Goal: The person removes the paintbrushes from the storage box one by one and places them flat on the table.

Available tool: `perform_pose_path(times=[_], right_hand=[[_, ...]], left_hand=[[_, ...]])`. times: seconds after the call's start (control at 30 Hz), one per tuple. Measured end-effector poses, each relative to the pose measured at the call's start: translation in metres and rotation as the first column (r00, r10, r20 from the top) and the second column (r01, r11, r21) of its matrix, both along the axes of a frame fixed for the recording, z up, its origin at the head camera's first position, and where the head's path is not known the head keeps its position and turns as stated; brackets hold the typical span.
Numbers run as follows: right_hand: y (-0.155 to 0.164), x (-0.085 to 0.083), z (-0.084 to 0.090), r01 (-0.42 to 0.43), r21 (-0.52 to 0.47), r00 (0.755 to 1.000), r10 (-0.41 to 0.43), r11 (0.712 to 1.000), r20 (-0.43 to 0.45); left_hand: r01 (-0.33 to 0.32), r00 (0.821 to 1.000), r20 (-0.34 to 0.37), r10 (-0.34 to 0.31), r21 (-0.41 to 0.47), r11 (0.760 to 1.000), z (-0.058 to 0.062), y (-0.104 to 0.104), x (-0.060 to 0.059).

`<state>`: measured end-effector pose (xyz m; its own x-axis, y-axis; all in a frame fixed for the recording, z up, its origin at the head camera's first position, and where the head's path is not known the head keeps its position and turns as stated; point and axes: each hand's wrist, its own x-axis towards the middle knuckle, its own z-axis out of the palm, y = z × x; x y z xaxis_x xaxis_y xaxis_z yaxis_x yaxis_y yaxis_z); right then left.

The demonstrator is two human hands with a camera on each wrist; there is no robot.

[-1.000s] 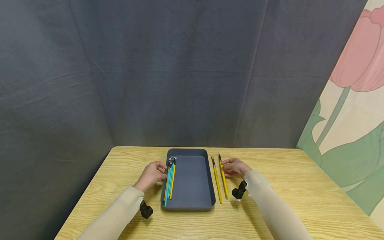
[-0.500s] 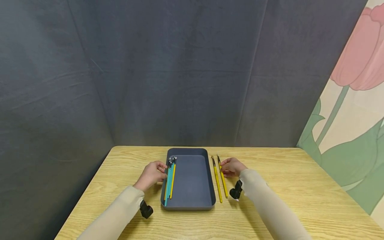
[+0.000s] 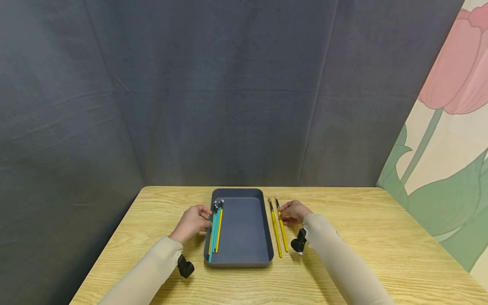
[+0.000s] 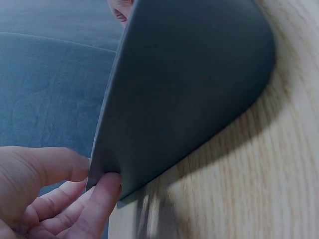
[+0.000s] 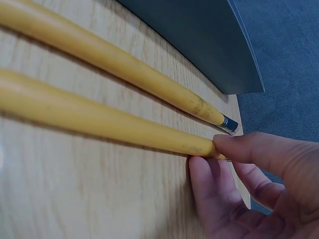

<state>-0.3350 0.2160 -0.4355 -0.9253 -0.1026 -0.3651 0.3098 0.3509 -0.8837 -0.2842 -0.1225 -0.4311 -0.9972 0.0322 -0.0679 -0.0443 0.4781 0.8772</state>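
Note:
A dark grey rectangular tray [image 3: 245,237] lies on the table. My left hand [image 3: 192,223] pinches its left wall; the left wrist view has the thumb [image 4: 70,167] at the rim and a finger [image 4: 104,199] against the outside. Along that side inside the tray lie several teal and yellow paintbrushes [image 3: 218,231]. Right of the tray, my right hand [image 3: 294,212] pinches a yellow paintbrush [image 5: 99,122] between thumb and fingers near its dark ferrule. This brush lies along the tabletop. A second yellow paintbrush [image 3: 276,233] rests between it and the tray, roughly parallel.
The wood-grain table [image 3: 362,228] extends to both sides of the tray. A dark grey curtain [image 3: 228,106] hangs behind and at the left. On the right is a wall with a painted pink tulip [image 3: 446,63]. Small black cameras sit on both wrists.
My right hand has moved slightly left with the yellow paintbrush, bringing it closer to the second one. My left hand and the tray have stayed in place.

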Motion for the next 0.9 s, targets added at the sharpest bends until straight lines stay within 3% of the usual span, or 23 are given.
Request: perform_pose_path(times=[0.9], right_hand=[[-0.0025, 0.0002, 0.0016, 0.019, 0.026, 1.000, -0.019, 0.999, 0.013]], left_hand=[[0.003, 1.000, 0.004, -0.003, -0.002, 1.000, 0.0001, -0.0010, -0.0010]])
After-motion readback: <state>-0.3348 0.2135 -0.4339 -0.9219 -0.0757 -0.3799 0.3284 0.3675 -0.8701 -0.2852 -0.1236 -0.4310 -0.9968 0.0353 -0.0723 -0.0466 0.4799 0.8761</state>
